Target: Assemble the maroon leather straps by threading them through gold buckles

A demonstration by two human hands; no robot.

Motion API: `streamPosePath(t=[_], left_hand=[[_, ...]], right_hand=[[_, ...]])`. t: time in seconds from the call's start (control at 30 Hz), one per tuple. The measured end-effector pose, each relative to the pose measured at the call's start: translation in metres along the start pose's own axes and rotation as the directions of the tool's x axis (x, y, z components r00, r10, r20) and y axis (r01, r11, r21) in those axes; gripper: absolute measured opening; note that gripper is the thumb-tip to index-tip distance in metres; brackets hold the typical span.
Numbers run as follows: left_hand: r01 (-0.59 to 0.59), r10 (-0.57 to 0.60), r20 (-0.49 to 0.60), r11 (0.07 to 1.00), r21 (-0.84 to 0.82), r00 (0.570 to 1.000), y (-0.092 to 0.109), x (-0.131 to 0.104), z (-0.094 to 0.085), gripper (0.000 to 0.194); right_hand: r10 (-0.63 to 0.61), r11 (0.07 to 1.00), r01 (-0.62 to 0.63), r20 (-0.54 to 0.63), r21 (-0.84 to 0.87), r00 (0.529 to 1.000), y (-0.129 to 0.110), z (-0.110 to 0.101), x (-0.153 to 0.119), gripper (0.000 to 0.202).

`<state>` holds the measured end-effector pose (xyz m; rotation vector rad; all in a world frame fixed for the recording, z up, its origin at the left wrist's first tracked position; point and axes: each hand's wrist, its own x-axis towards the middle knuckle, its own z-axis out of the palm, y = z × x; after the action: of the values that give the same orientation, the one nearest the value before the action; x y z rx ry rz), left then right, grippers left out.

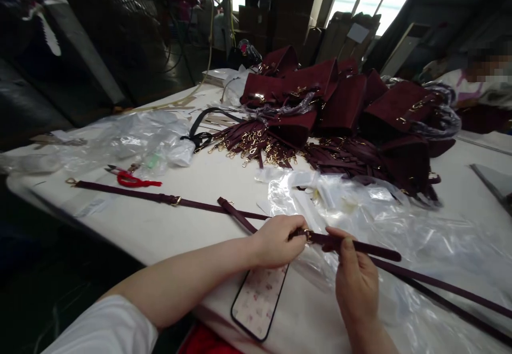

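Observation:
My left hand (pixel 278 241) is closed round a dark red strap just left of its gold buckle (pixel 308 235). To the right of the buckle, my right hand (pixel 357 279) pinches the same strap (pixel 374 249) between thumb and fingers, and its rounded end sticks out past them. A long thin strap (pixel 124 191) with a gold clasp stretches left across the table, and more strap lengths (pixel 444 284) run off to the lower right. Under my left wrist lies a phone with a patterned back (pixel 258 300).
Dark red bags (pixel 344 103) are heaped at the back, with bundled straps and gold clasps (pixel 252 143) before them. Clear plastic (pixel 420 236) covers the right; more plastic (pixel 140 135) and red-handled scissors (pixel 134 179) lie left on the white table (pixel 192 236). A person (pixel 476 82) is at far right.

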<state>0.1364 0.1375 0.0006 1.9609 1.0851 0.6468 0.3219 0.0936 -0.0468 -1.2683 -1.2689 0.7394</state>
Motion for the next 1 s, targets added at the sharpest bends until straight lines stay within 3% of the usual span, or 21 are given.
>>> streamPosePath(t=[0.1, 0.47, 0.67, 1.0], left_hand=[[-0.021, 0.020, -0.009, 0.998, -0.060, 1.000, -0.003, 0.001, -0.003, 0.012], [0.102, -0.109, -0.095, 0.992, -0.077, 0.990, -0.007, 0.006, 0.002, 0.007], [0.092, -0.101, -0.088, 0.991, -0.100, 0.991, -0.011, 0.008, 0.002, 0.014], [0.084, -0.091, -0.078, 0.992, -0.090, 0.993, -0.011, 0.007, 0.002, 0.016]], right_hand=[[0.136, 0.979, -0.136, 0.012, 0.153, 0.991, 0.003, 0.000, -0.004, 0.033], [0.280, 0.848, -0.233, -0.029, 0.476, 0.960, -0.012, 0.004, 0.004, 0.042], [0.298, 0.828, -0.248, -0.022, 0.503, 0.954, -0.010, 0.002, 0.006, 0.044], [0.206, 0.886, -0.188, 0.004, 0.424, 0.979, -0.008, 0.002, 0.000, 0.041]])
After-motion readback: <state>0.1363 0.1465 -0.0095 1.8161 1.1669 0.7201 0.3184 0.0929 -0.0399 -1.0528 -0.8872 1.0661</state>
